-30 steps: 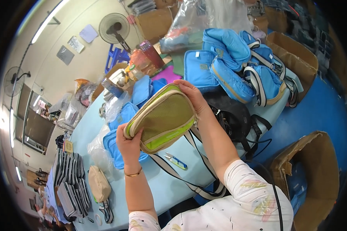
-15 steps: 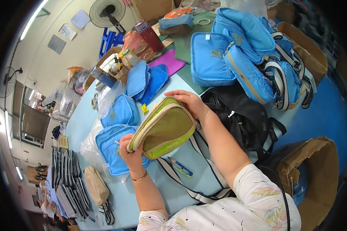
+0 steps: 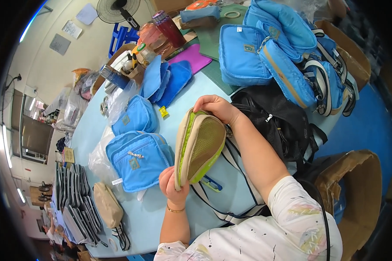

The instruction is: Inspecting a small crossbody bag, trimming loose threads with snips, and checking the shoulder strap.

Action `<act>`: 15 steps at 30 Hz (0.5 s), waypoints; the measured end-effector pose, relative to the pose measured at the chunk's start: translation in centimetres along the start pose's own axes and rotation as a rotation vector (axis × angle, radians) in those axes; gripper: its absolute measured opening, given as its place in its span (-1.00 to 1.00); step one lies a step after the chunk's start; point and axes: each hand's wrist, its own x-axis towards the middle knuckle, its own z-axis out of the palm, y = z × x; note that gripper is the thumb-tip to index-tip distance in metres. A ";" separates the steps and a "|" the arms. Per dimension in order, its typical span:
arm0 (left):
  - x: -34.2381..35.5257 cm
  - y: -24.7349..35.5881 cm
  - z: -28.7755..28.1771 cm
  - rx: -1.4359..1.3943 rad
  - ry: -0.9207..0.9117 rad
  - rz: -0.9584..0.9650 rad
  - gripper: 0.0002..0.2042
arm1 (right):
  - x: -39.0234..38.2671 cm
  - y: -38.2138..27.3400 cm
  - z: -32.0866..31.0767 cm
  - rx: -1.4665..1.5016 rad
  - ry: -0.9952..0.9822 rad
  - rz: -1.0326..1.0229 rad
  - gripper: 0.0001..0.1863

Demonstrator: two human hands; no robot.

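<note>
Holding the green and beige pouch [image 3: 199, 150] upright above the light blue table [image 3: 148, 222] — left hand [image 3: 173, 186] closed on its lower end, right hand [image 3: 217, 108] gripping its top edge. Resting just beside the blue pouch [image 3: 139, 160], striped strap [image 3: 213, 204] lying underneath. Possibly slipping from the lower grip, since only the fingertips are pinching there — then falling onto the strap.

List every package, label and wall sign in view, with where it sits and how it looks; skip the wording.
Paper sheets: on the wall, upper left, pale rectangles.
Clear plastic bag: under the blue pouch by the left hand, white sticker.
Yellow tag: on the table, near the right hand, small.
Cardboard box: right, brown, open.
</note>
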 end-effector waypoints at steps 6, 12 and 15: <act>-0.3 0.6 0.1 -0.032 0.018 0.051 -0.72 | -0.1 0.2 0.1 -0.112 0.029 0.009 -0.82; -0.5 0.4 0.2 -0.023 0.044 0.091 -0.74 | 0.1 0.5 0.1 -0.080 0.058 -0.014 -0.82; -0.7 0.3 0.2 -0.037 0.020 0.106 -0.73 | 0.0 0.6 -0.1 -0.067 0.041 -0.033 -0.83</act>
